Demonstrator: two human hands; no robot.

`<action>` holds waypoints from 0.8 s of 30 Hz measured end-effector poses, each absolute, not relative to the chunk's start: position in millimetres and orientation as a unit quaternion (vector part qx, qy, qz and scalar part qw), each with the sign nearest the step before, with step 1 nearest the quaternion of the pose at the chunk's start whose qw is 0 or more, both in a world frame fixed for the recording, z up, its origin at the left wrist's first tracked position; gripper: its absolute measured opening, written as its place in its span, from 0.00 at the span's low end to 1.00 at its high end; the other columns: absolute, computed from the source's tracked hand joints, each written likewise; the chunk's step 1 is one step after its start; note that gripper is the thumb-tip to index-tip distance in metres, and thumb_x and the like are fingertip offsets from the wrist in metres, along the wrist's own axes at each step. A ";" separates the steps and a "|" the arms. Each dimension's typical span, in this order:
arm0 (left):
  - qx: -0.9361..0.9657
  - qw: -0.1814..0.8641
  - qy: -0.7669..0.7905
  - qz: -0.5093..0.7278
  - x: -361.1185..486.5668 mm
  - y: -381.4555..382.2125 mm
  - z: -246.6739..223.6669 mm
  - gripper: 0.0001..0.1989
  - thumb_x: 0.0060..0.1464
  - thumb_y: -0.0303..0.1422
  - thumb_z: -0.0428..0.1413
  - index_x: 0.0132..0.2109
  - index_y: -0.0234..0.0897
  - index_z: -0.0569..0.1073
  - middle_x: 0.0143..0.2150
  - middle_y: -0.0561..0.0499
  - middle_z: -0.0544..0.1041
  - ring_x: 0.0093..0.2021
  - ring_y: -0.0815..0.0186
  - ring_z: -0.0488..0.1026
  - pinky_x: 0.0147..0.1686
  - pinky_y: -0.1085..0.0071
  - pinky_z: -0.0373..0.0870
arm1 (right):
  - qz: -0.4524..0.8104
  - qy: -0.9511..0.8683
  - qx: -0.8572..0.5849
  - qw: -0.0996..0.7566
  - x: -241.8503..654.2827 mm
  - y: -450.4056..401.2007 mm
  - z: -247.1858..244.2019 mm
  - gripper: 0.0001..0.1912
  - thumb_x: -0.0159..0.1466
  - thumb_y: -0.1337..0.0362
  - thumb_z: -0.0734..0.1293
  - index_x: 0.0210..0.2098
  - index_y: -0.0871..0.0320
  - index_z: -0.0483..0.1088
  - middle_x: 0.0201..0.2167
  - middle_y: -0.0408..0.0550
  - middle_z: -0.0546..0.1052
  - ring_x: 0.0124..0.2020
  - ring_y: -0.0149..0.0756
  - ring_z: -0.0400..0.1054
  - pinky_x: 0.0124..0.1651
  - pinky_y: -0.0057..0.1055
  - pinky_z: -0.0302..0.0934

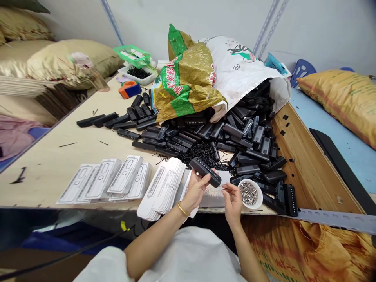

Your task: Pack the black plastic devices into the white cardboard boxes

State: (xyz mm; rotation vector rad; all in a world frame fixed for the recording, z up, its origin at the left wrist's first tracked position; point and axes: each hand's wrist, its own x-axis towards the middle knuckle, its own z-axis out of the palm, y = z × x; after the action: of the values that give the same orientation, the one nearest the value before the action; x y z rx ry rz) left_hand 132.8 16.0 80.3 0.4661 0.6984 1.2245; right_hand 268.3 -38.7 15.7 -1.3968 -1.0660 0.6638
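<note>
My left hand [195,192] is closed around a long black plastic case [205,172] with a row of small slots along one face. The case is tilted above the table's front edge. Just right of it, my right hand [233,199] has thumb and fingertips pinched together; whatever they hold is too small to make out. Beside that hand stands a white bowl [259,202] of small shiny metal pieces [249,193]. Beneath both hands lies a pale sheet [225,177] with tiny light bits on it. Thin black sticks [201,152] are heaped behind the case.
A large pile of similar black cases [243,135] spills from a white sack [235,74] and a gold-green bag [190,78]. Printed white cards [163,186] and packed boxes [102,180] line the front left. An orange-blue tape dispenser [129,90] sits farther back. A wooden board [311,168] edges the right.
</note>
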 end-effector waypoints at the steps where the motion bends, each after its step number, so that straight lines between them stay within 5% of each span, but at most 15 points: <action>1: 0.268 0.717 0.311 0.564 132.7 13.7 81.6 0.23 0.46 0.32 0.63 0.48 0.41 0.63 0.44 0.49 0.77 0.46 0.60 0.75 0.53 0.57 0.67 | 0.278 -0.436 -0.610 0.600 275.2 -39.5 16.1 0.12 0.60 0.60 0.66 0.43 0.58 0.67 0.36 0.49 0.76 0.38 0.36 0.71 0.43 0.37 0.66; 6: 0.589 0.605 0.346 0.409 145.1 5.6 45.0 0.14 0.45 0.29 0.61 0.41 0.38 0.69 0.39 0.48 0.77 0.42 0.59 0.74 0.48 0.59 0.68 | 0.234 -0.382 -0.652 0.611 299.6 -37.0 22.8 0.11 0.59 0.58 0.67 0.37 0.58 0.69 0.33 0.47 0.74 0.36 0.35 0.69 0.43 0.37 0.64; 13: 0.590 0.538 0.515 0.312 167.4 45.5 7.5 0.16 0.48 0.31 0.60 0.44 0.36 0.67 0.37 0.48 0.76 0.37 0.60 0.75 0.38 0.64 0.71 | 0.215 -0.458 -0.677 0.534 307.8 -20.3 35.5 0.11 0.61 0.56 0.64 0.33 0.58 0.69 0.30 0.46 0.74 0.33 0.36 0.68 0.40 0.34 0.61; 18: 0.646 0.481 0.520 0.286 148.4 46.4 19.9 0.18 0.43 0.26 0.63 0.44 0.35 0.70 0.42 0.47 0.73 0.40 0.61 0.73 0.44 0.63 0.69 | 0.223 -0.597 -0.667 0.385 286.5 9.5 39.1 0.07 0.62 0.62 0.61 0.32 0.56 0.69 0.30 0.47 0.75 0.33 0.38 0.66 0.39 0.34 0.60; 24: 0.748 0.213 0.613 0.143 87.6 17.1 17.9 0.33 0.42 0.22 0.63 0.56 0.33 0.62 0.45 0.43 0.68 0.47 0.53 0.68 0.45 0.57 0.66 | 0.193 -0.739 -0.632 0.132 239.9 42.6 31.7 0.11 0.57 0.69 0.67 0.40 0.59 0.70 0.42 0.55 0.74 0.45 0.47 0.64 0.47 0.40 0.57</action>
State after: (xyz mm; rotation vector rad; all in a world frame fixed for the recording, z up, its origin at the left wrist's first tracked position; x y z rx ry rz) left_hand 87.6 17.1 17.9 2.0755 1.7008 0.3976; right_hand 239.9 42.6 31.7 -1.8352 -2.1431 0.5587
